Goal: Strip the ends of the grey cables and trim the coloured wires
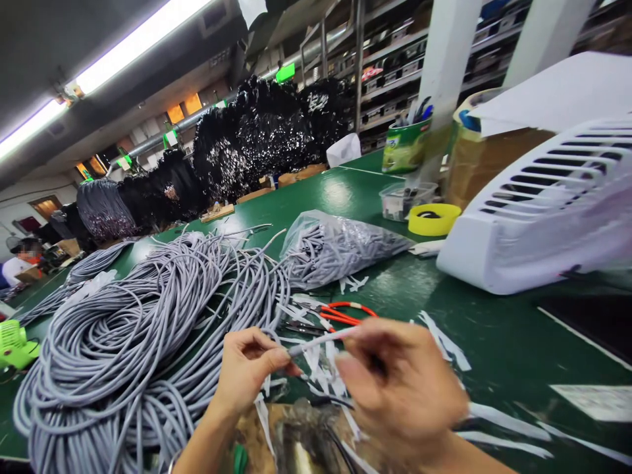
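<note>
The right hand (399,388) is motion-blurred, hiding how its fingers grip the thin cable end (320,340). Beneath both hands, a shiny bag (301,441) is cut off by the lower edge. Scissor blades (301,327) beyond the hands lie partly under paper strips (316,362).

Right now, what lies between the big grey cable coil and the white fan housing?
Head view: a clear bag of grey cable pieces, red-handled cutters and white paper strips lie on the green table between the coil and the fan housing.

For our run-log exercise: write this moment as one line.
left hand: pinching thin grey cable end | right hand: on cable, blurred | green table
</note>
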Available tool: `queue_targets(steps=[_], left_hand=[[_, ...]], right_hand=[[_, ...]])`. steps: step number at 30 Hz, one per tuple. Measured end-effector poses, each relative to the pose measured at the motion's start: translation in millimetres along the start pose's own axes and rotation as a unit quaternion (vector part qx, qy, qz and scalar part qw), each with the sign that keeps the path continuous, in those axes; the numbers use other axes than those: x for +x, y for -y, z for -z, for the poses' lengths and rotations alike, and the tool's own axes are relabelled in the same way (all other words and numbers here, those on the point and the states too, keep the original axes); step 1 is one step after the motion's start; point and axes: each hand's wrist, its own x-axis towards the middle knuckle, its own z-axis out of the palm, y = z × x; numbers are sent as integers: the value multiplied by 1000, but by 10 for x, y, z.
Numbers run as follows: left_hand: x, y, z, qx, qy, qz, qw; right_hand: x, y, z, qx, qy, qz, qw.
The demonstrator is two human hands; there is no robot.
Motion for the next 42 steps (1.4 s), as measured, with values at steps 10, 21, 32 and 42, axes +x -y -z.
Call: queue_targets(steps=[10, 21, 32, 42], left_hand=[[33, 72, 118, 262, -88, -36, 960], [-22, -28, 169, 163, 116, -70, 977], [-71, -11, 175, 50, 33, -128, 990], [-64, 2, 120, -46, 2, -75, 996]], right_hand=[[41, -24, -33, -42, 98, 28, 994], [206, 0, 32, 30, 141, -51, 988], [119, -12, -2, 206, 325, -163, 908], [-33, -12, -102, 143, 322, -110, 929]])
